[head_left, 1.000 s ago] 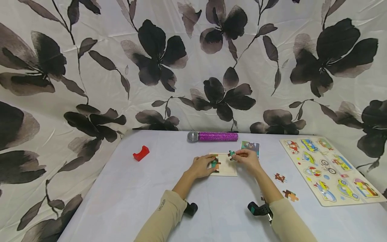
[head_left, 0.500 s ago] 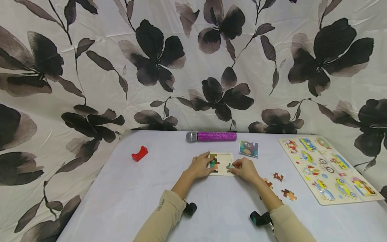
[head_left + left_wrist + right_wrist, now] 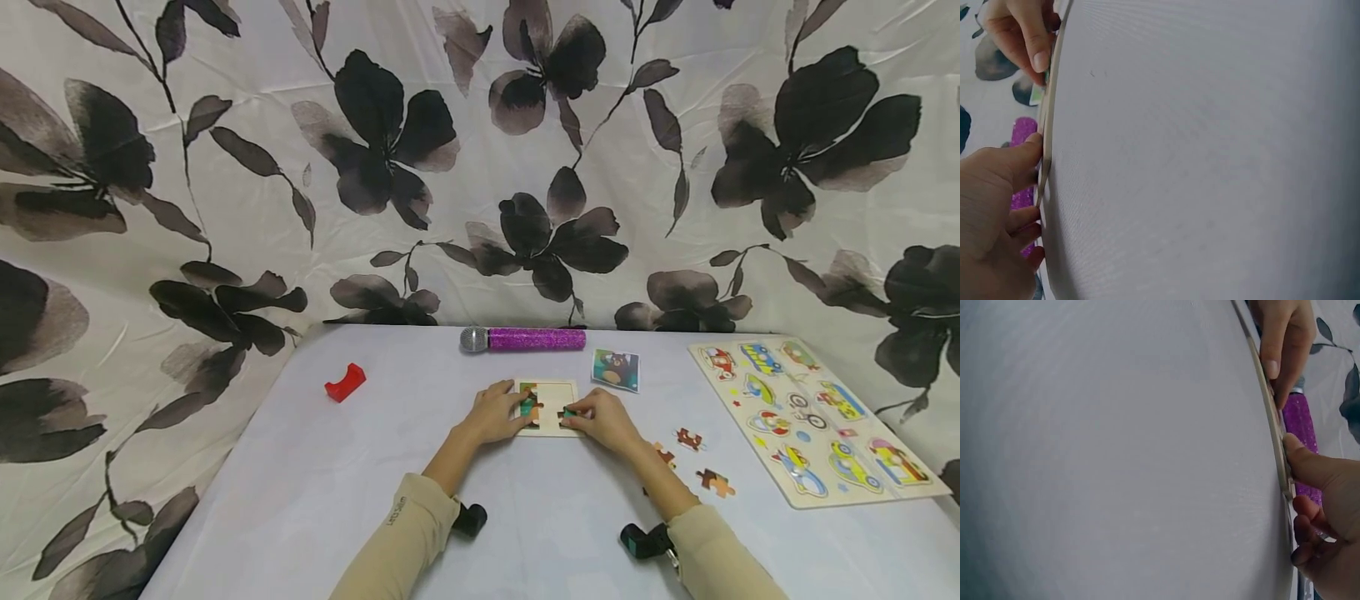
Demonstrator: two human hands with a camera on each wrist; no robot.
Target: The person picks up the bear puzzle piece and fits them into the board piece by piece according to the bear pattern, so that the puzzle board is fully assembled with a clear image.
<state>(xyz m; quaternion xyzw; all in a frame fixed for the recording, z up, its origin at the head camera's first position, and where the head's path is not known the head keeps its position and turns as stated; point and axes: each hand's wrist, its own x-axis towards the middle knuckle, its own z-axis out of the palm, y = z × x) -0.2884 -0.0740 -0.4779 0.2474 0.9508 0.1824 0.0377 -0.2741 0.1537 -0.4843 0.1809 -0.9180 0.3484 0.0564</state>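
Observation:
In the head view, a small cream puzzle board lies flat on the table between the hands. Several joined jigsaw pieces sit along its left side. My left hand holds the board's left end, thumb near the front and fingers towards the back. Over the right side, my right hand pinches a green and brown jigsaw piece down on the board; its fingers partly cover the piece. Both wrist views show the board edge-on, with the left thumb and right thumb at its edge.
A bear picture card and a glittery purple microphone lie behind. Loose jigsaw pieces are scattered right of the right forearm, beside a large vehicle puzzle board. At left lies a red curved block.
My right hand has brought the jigsaw piece down and left, from above the board's back right corner onto its right side. The left hand has stayed on the board.

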